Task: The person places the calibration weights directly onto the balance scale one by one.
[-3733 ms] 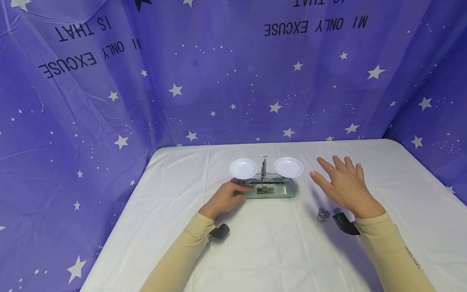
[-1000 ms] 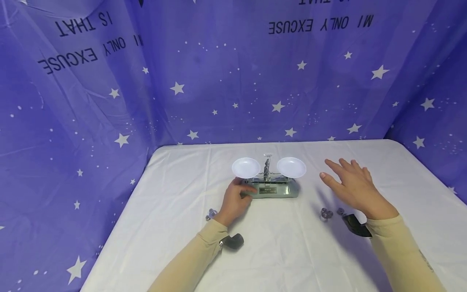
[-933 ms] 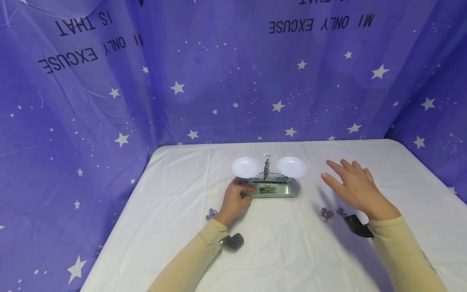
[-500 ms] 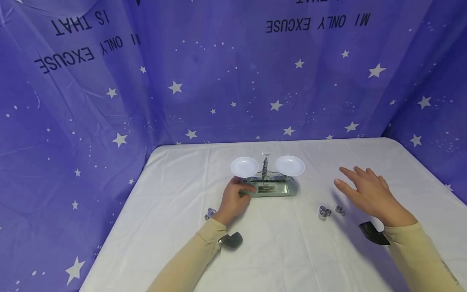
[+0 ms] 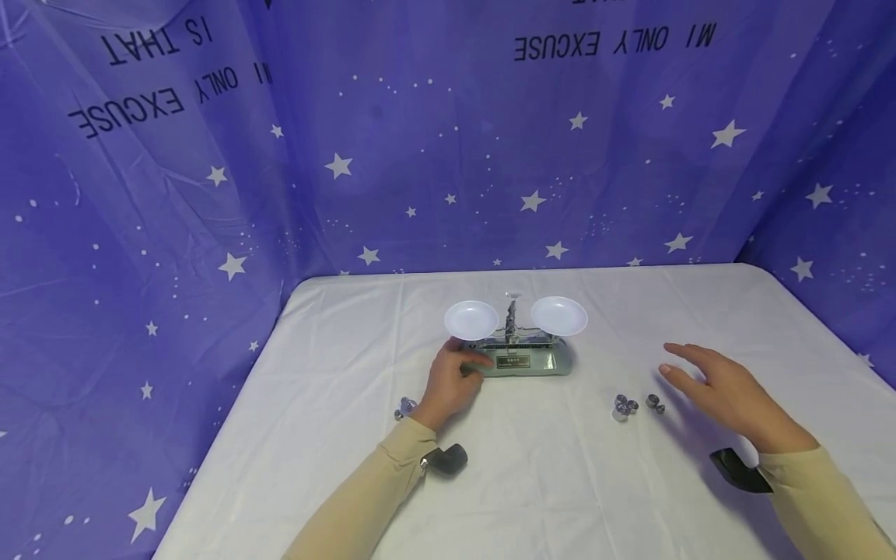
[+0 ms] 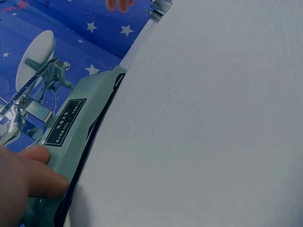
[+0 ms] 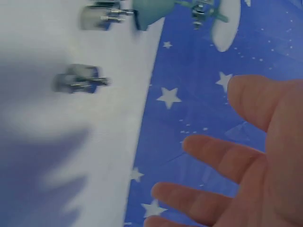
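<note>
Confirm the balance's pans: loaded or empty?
Empty: the left pan and right pan both show bare white insides in the head view.

This is a little curtained nook; I can't tell what building it is in. Purple curtains with white stars and black letters hang on three sides of a desk, and a white cloth covers it.

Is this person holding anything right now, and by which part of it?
The left grip has hold of the balance scale by the left end of its green base; the right grip, fingers open, holds nothing.
</note>
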Tool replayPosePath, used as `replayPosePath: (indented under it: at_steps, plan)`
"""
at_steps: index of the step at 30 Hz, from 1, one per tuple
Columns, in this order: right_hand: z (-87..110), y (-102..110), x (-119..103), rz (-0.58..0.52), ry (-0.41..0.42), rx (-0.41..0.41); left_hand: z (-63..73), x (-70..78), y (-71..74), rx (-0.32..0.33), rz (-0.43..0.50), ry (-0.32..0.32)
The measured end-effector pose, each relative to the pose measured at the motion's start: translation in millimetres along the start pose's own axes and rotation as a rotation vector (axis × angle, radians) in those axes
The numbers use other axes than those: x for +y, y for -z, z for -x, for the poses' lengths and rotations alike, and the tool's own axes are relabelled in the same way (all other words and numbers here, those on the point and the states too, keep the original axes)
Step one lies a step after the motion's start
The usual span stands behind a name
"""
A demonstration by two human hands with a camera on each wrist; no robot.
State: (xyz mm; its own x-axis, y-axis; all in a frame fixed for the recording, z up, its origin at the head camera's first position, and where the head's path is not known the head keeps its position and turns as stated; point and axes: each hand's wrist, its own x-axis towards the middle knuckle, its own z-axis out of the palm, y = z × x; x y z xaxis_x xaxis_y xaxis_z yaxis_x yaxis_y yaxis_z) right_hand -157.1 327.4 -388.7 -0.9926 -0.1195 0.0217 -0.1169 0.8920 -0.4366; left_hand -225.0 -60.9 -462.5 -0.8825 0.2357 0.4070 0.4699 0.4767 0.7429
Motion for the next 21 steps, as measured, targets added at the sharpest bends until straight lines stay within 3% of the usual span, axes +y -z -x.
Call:
replayPosePath:
  at_steps: [7,13,21]
  plan:
    - [7.1,-20.9,20.2,-0.029,0.039,0.046,-0.7,0.1,-0.3,0.005,0.000,-0.009]
    - [7.7,-35.0,24.9,-0.065,0.105,0.061,-1.6,-1.1,-0.5,0.013,-0.003,-0.017]
    - [8.4,-40.1,24.4,-0.078,0.087,0.034,-1.0,-2.6,-2.1,-0.001,-0.021,-0.010]
